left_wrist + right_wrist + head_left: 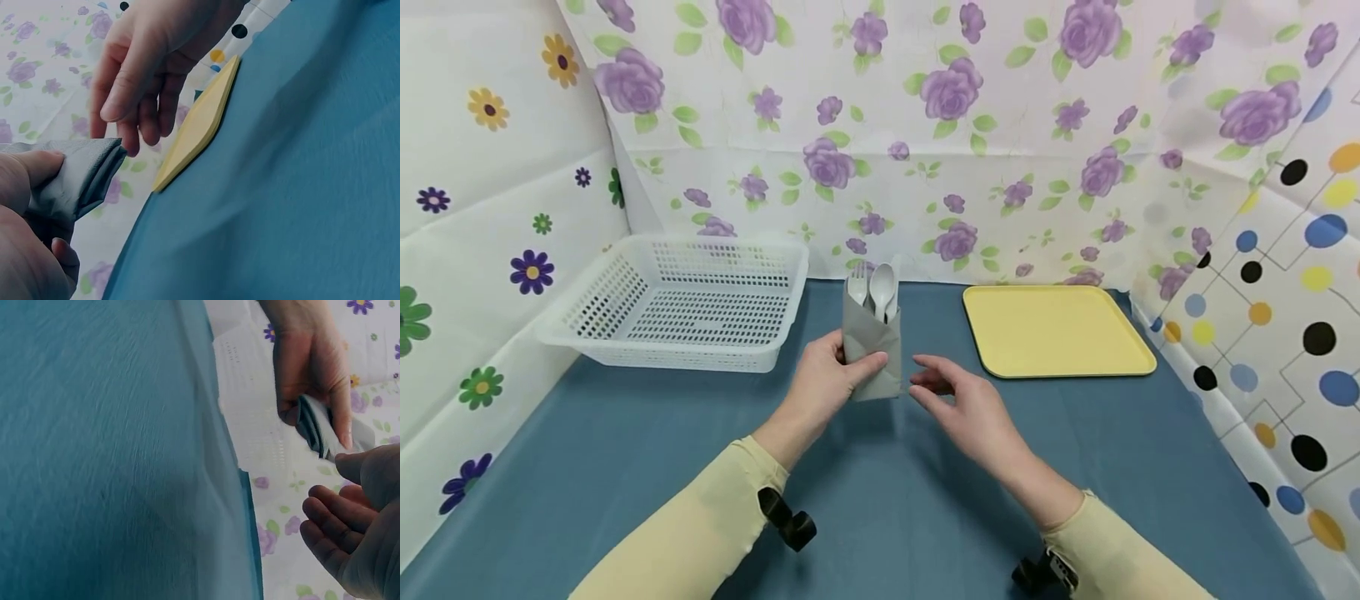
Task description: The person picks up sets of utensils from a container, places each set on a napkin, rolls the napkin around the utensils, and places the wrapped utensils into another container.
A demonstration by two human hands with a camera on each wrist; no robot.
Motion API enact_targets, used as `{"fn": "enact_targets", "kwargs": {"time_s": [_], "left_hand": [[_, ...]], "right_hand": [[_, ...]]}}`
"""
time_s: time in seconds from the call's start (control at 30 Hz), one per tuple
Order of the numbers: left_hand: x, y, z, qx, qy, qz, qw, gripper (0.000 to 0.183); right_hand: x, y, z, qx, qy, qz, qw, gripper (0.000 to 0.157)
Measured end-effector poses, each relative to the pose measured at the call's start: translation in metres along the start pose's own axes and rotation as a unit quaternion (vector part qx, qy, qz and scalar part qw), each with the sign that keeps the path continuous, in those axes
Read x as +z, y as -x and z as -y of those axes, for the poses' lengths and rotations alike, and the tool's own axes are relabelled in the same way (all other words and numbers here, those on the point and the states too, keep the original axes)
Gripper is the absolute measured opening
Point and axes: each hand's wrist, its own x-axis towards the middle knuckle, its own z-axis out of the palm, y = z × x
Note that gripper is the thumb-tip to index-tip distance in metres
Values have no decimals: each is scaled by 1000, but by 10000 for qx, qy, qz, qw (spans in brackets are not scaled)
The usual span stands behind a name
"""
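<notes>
My left hand point(825, 372) grips a folded grey napkin pouch point(874, 354), thumb across its front, holding it upright above the table. From the pouch's top stick out a fork point(857, 283) and a spoon point(882, 287), both whitish; part of another pale piece shows behind them. The right hand point(964, 408) hovers just right of the pouch, fingers loosely bent and holding nothing. In the left wrist view, the folded lower end of the napkin pouch point(81, 172) shows in layers near the right hand's fingertips point(129, 140). The cutlery's lower ends are hidden inside the pouch.
A white perforated plastic basket point(673, 354) stands at the back left of the blue-covered table point(880, 517). At the back right lies a yellow tray point(1060, 329). Patterned cloths point(880, 100) hang behind and at both sides.
</notes>
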Motion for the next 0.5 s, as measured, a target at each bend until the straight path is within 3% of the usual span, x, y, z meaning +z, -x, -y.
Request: {"fn": "enact_targets", "kwargs": {"time_s": [0.23,0.5], "left_hand": [[-29,-3,-6,-186,-421,35,9989,46],[-57,-8,-14,-263,-512,53,9983,46]], "right_hand": [[4,-7,0,-936,961,59,9909,51],[9,-18,-1,-2005,1628,210,9658,58]]}}
